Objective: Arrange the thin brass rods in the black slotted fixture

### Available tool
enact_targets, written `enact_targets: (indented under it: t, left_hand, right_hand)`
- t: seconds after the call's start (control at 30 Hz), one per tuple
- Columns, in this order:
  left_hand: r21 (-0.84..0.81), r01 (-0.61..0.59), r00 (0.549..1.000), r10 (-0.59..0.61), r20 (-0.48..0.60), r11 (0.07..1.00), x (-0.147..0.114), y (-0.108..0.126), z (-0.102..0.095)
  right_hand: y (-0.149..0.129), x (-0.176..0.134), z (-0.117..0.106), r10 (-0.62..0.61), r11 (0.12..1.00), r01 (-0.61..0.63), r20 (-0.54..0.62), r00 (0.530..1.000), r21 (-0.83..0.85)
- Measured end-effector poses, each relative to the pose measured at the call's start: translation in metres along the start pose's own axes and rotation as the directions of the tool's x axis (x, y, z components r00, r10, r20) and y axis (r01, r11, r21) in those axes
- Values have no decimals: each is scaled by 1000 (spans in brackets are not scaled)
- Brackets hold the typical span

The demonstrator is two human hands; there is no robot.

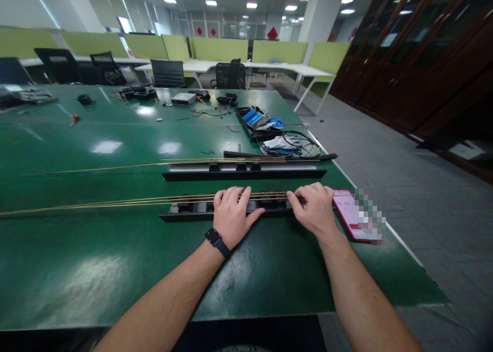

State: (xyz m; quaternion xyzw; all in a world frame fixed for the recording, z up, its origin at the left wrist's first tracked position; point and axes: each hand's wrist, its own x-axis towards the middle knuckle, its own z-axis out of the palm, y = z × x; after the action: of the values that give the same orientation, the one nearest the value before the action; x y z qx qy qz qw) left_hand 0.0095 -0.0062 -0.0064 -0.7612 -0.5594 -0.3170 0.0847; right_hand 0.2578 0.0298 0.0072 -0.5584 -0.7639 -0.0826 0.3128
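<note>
A long black rail [192,217] with dark blocks in its channel lies crosswise before me. Several thin brass-coloured rods [146,202] run along its top and stretch far past its left end. My left hand [231,213], with a dark watch on the wrist, rests over the rail's middle, fingers stretched across the rods and thumb spread. At the right end, my right hand [314,208] is closed with bent fingers, its thumb tip at the ends of the rods. Its fingers hide the rail's end and part of the grip.
Behind lies a second black rail [246,175] with more rods along it. A phone in a red case [352,213] lies by the right table edge. Farther back are a black tray [250,131] with blue items, gloves [281,144], a cable and loose parts on the green table [115,270].
</note>
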Motion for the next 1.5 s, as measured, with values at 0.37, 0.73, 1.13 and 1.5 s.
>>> enact_targets:
  t: [0.37,0.73,1.13,1.5]
  left_hand:
    - [1,4,1000,-4,8,1000,0,0,1]
    - [-11,6,1000,-6,7,1000,0,0,1]
    - [2,8,1000,-8,7,1000,1,1,0]
    - [-1,1,1000,-1,1,1000,0,-1,2]
  right_hand:
    - [-8,0,1,-35,998,33,32,999,55]
    - [3,0,3,0,1000,0,-14,1000,-31]
    - [-4,1,1,-26,999,26,-9,1000,20]
    - [3,0,3,9,1000,-9,-16,1000,-6]
